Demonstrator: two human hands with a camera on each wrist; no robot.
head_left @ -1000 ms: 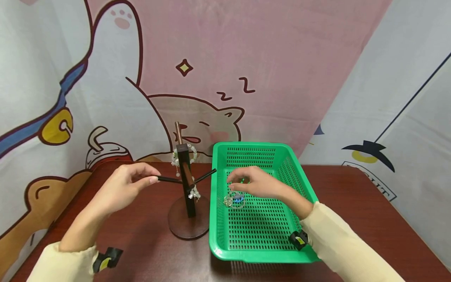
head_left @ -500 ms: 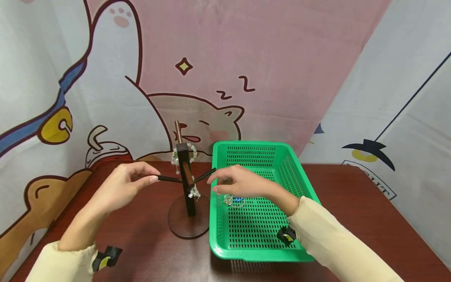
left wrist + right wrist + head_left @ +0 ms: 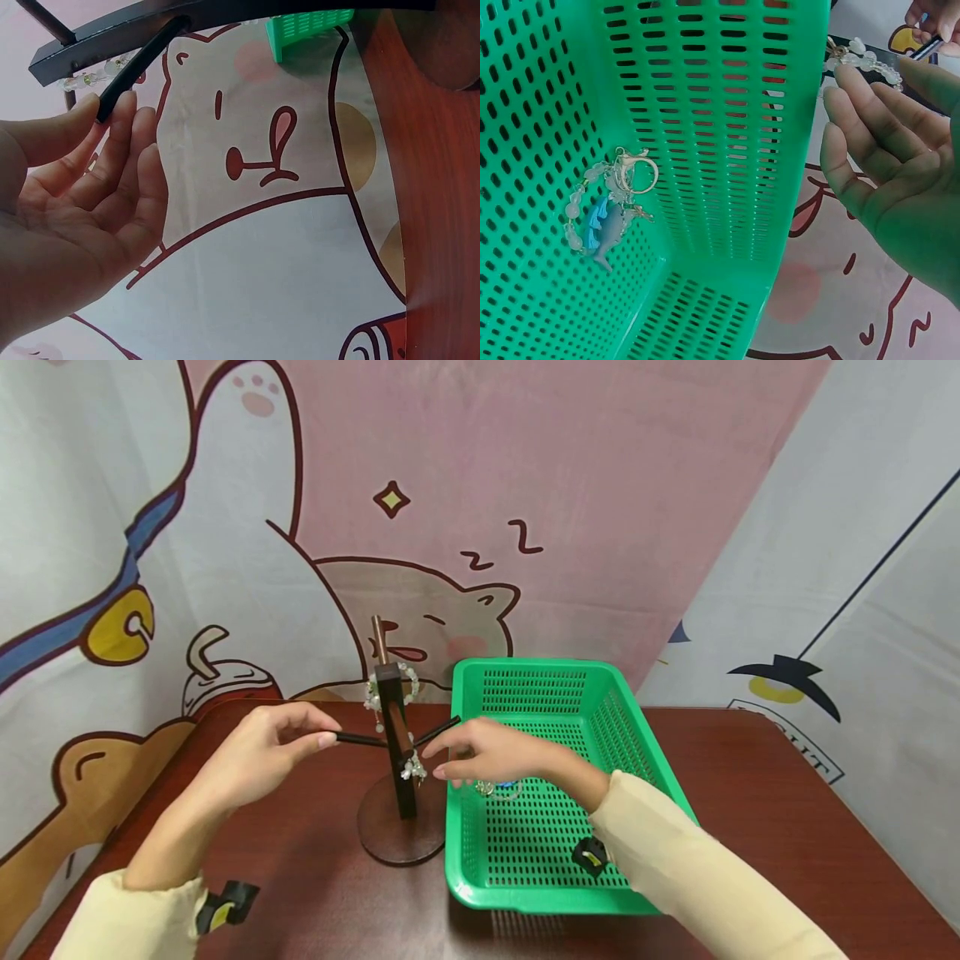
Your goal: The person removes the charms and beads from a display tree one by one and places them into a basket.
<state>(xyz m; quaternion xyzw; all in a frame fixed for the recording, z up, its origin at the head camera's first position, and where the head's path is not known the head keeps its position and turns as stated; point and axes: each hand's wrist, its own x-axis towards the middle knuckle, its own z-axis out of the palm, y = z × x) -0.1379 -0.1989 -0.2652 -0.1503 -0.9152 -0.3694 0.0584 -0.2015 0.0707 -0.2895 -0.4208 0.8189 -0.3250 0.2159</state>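
Note:
A dark stand (image 3: 402, 777) with several pegs rises from a round base left of the basket. My left hand (image 3: 251, 760) pinches the end of its left black peg (image 3: 135, 71) between thumb and fingertips. My right hand (image 3: 498, 752) has its fingers loosely bent beside a clear beaded bracelet (image 3: 413, 767) hanging low on the stand; in the right wrist view the fingertips (image 3: 847, 79) are close to that bracelet (image 3: 866, 60), and whether they touch it I cannot tell. Another beaded bracelet (image 3: 410, 683) hangs higher up, behind the post.
The green basket (image 3: 555, 900) stands right of the stand, under my right forearm. Inside lie a beaded bracelet (image 3: 574, 210), a metal ring clasp (image 3: 654, 176) and a blue-grey whale-like charm (image 3: 611, 229). A patterned cloth (image 3: 585, 510) hangs behind the brown table (image 3: 300, 893).
My right hand has moved left, from above the basket's inside across its left rim to the stand's lower bracelet. My left hand keeps its pinch on the peg.

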